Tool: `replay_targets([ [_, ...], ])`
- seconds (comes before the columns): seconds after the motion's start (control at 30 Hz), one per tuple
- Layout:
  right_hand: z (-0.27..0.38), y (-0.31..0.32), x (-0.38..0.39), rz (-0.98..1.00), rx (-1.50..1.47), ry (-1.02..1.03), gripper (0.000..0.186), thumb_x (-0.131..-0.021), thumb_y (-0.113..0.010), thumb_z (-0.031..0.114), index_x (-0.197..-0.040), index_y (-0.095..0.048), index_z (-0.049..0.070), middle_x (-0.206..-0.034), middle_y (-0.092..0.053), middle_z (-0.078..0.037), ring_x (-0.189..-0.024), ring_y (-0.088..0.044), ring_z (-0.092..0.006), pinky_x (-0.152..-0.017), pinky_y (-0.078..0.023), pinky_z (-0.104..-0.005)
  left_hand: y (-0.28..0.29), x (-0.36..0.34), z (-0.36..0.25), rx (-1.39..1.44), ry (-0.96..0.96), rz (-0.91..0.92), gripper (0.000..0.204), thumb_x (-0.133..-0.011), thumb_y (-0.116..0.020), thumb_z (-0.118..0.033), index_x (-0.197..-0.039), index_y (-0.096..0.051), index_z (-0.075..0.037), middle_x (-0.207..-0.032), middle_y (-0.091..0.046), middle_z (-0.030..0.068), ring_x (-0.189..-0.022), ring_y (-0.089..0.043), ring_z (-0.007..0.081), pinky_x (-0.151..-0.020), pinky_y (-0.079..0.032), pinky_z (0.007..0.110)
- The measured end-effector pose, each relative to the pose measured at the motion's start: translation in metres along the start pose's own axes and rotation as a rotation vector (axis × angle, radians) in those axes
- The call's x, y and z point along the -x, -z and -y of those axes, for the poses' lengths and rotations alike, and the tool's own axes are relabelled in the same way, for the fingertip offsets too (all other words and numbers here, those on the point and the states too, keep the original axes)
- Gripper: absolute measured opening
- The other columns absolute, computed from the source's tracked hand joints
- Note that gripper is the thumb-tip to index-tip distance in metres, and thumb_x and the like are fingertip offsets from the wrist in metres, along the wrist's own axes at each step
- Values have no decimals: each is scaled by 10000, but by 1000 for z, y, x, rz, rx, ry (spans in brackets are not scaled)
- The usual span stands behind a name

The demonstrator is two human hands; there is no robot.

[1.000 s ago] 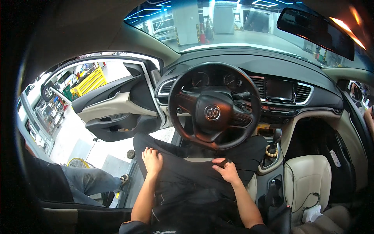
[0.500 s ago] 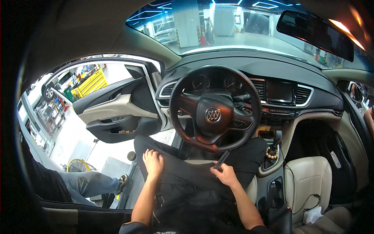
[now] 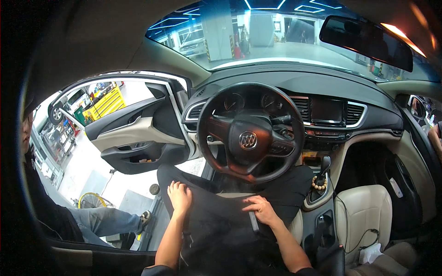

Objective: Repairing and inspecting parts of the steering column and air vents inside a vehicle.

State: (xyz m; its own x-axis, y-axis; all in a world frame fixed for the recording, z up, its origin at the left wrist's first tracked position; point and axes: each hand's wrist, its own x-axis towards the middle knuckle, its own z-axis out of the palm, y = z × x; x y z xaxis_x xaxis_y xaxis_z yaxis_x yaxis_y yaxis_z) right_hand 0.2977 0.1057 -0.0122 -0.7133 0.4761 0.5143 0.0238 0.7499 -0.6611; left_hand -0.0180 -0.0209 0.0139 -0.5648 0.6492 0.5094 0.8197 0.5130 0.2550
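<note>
My left hand point(image 3: 180, 197) rests flat on my left thigh in dark trousers, its fingers loosely spread and nothing in it. Over my right thigh, my right hand point(image 3: 261, 209) holds a slim, dark, flat object point(image 3: 254, 222) that sticks out below the palm toward my lap. It is seen nearly edge-on, so I cannot tell its kind. The thumb's grip on it is mostly hidden. In front of both hands stands the steering wheel point(image 3: 206, 149), which neither hand touches.
The driver's door point(image 3: 133, 124) stands wide at the left, with a person's jeans-clad leg point(image 3: 108, 220) outside. A gear lever point(image 3: 326, 163) with wooden beads point(image 3: 318, 184) is at my right, beside the beige passenger seat point(image 3: 361, 207) with a cable point(image 3: 367, 245) on it. Another person's arm point(image 3: 434, 136) shows far right.
My right hand has turned over, so the dark object that pointed up and away now points down toward my lap. My left hand stays on the thigh. The view has shifted slightly.
</note>
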Motion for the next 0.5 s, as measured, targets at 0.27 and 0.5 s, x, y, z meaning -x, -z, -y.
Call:
replay_targets([
  [0.27, 10, 3, -4, -52, -70, -90, 201, -745, -683, 72, -940, -719, 104, -956, -682, -81, -946, -617, -257, -820, -492, -344, 0, -3, 0, -9, -14, -4, 222, -780, -617, -175, -937, -654, -22, -1155, -581, 149, -1244, -417, 347, -1078, -246, 498],
  [0.5, -1, 5, -10, 23, -464, -703, 312, -881, -613, 261, -904, -660, -46, -720, -689, -115, -665, -669, -153, -635, -511, -267, 0, -5, 5, -29, -13, 10, 232, -793, -607, -186, -952, -656, -25, -1167, -574, 155, -1253, -409, 344, -1082, -241, 507],
])
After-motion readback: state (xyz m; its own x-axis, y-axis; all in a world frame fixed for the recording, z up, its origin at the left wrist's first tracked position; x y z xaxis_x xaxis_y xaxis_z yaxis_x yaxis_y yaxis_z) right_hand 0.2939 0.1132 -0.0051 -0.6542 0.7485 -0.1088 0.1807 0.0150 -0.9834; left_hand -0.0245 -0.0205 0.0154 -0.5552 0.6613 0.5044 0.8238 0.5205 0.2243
